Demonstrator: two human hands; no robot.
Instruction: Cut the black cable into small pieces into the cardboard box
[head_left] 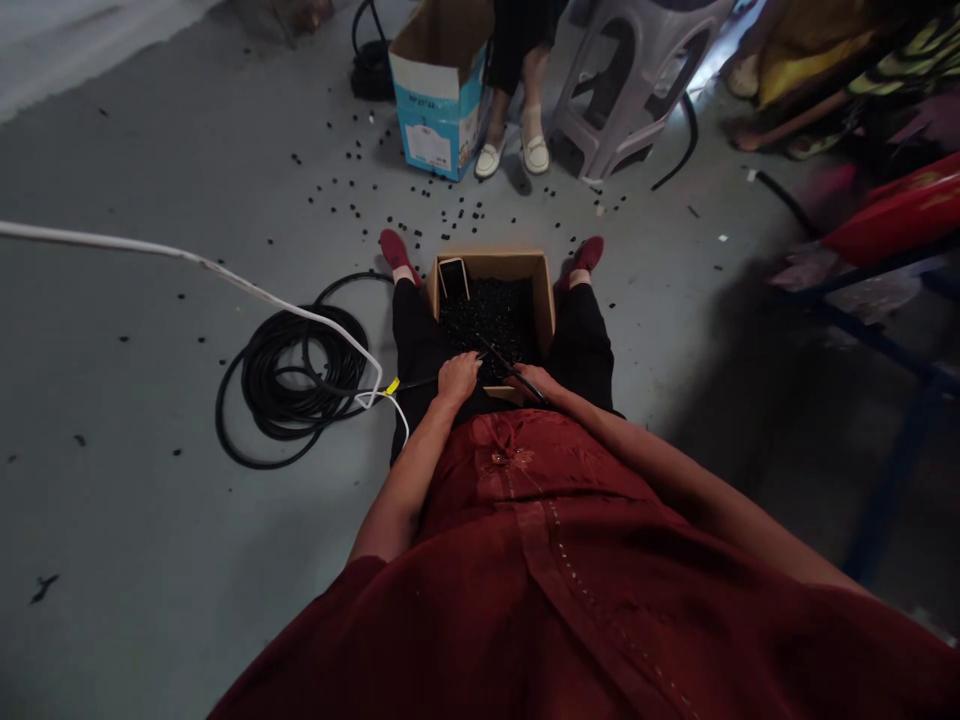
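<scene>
Head view, looking down at a seated person's lap. The left hand (457, 378), at centre, is closed over a black cable (416, 383), its fingers curled down around it. The right hand (534, 384), just beside it, is partly hidden and appears closed around the handles of what look like dark scissors (510, 366), whose blades point toward the left hand; whether they are open or shut cannot be told. Directly beyond the hands, a cardboard box (495, 262) sits between the person's black-trousered legs, its floor covered by a deep layer of short black pieces (487, 315), with a phone (454, 278) standing in its far left corner. At left of centre, a large coil of the same black cable (292, 375) lies on the grey floor (135, 420), still holding many loops, and the cable runs from it to the left hand. A white cord (187, 250) with a yellow tag (391, 386) crosses from the left edge. Further black pieces (420, 205) lie scattered across the floor beyond the red shoes (395, 252), around a blue-and-white carton (439, 90) at upper centre. A second person's white loafers (510, 152) stand beside a grey plastic stool (630, 85).
</scene>
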